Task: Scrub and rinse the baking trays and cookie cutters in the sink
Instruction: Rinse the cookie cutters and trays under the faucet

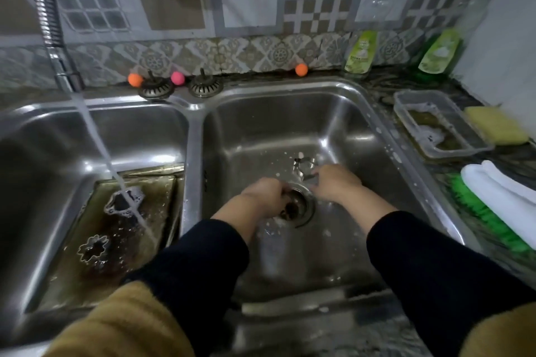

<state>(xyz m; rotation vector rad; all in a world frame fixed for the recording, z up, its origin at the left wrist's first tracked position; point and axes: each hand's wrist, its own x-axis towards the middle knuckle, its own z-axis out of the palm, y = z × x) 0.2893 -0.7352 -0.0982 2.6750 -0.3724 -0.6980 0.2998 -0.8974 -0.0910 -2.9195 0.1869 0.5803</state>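
In the right basin point(342, 124) my right hand point(333, 182) grips the near edge of a metal cookie cutter point(304, 166) just behind the drain point(295, 209). My left hand point(265, 193) is at the drain's left rim with curled fingers; what they hold, if anything, is hidden. In the left basin point(43, 139) lies a stained baking tray point(162, 197) with dirty water in it. A flower-shaped cutter point(94, 248) and another cutter point(123, 201) sit in the tray. Water from the tap hose point(48, 17) streams onto the tray.
Two sink strainers point(179, 87) and small coloured balls point(177, 78) sit on the back ledge. On the right counter stand two green soap bottles point(361, 52), a clear plastic tub point(435, 124), a yellow sponge point(496, 124), and a green brush point(487, 211) under a white cloth point(499, 188).
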